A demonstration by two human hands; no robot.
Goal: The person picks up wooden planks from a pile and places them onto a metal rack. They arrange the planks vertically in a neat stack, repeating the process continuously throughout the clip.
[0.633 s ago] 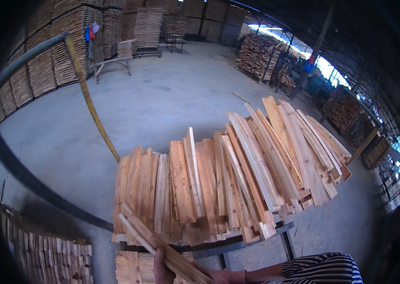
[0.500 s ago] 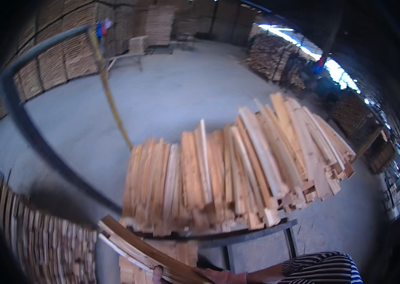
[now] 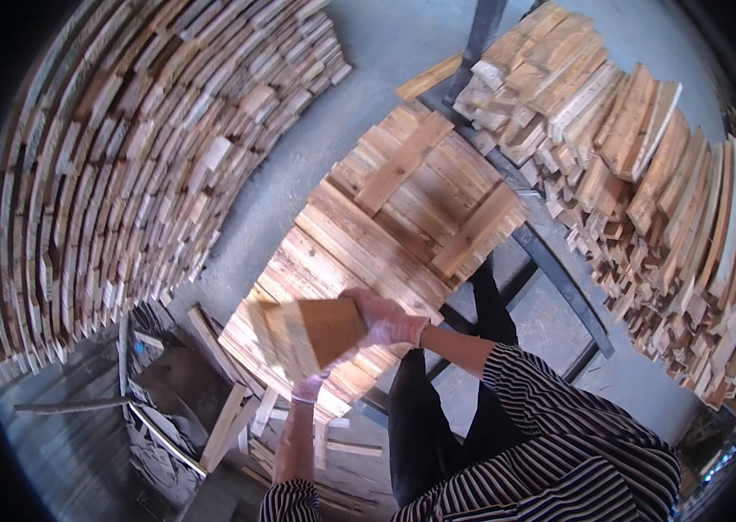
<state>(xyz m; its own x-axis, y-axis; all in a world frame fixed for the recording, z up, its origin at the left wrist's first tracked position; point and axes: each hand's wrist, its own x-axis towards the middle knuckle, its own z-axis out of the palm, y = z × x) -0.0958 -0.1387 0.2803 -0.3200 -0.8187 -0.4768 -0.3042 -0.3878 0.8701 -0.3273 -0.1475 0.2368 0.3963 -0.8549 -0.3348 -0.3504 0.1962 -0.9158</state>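
A few short wooden boards (image 3: 333, 329) are gripped between my two hands, their far ends smeared by motion. My right hand (image 3: 383, 318) closes on their right side, and my left hand (image 3: 311, 385) holds the near end from below; its fingers are partly hidden. Beneath them lies a stack of planks (image 3: 333, 228) set side by side. Two crosswise boards rest on its far part, a left crosspiece (image 3: 403, 163) and a right crosspiece (image 3: 478, 231).
A tall wall of stacked boards (image 3: 150, 165) fills the left. At the right, a heap of loose boards (image 3: 646, 165) lies beside a dark metal frame (image 3: 568, 291). Wood offcuts (image 3: 227, 418) and a grey sack-like sheet (image 3: 178, 391) lie at lower left.
My view has swung down and to the left. The boards, held in my hands earlier too, are now above the plank stack, and both hands show more fully.
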